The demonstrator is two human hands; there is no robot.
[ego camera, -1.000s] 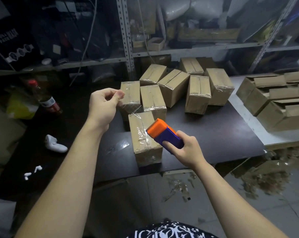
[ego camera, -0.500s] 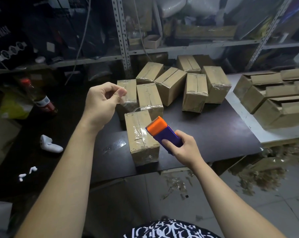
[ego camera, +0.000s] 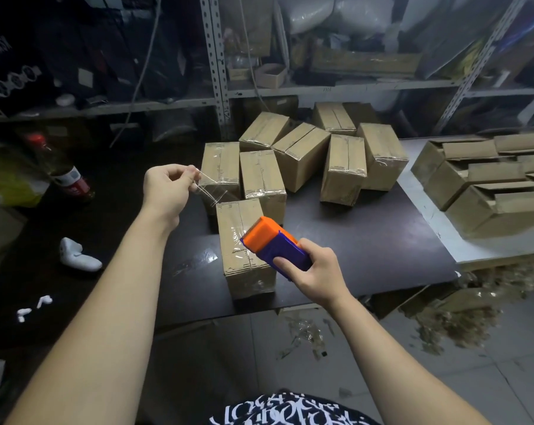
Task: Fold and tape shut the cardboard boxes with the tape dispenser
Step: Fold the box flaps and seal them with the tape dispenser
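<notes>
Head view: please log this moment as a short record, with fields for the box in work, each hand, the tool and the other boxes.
near box: closed, clear tape along its top, lying on the dark table
left hand: raised, pinches a strip of clear tape at the fingertips
right hand: grips the tape dispenser
tool: orange end over the near box's top; contact unclear
taped boxes: cluster behind the near box
open boxes: row at right, tops open
</notes>
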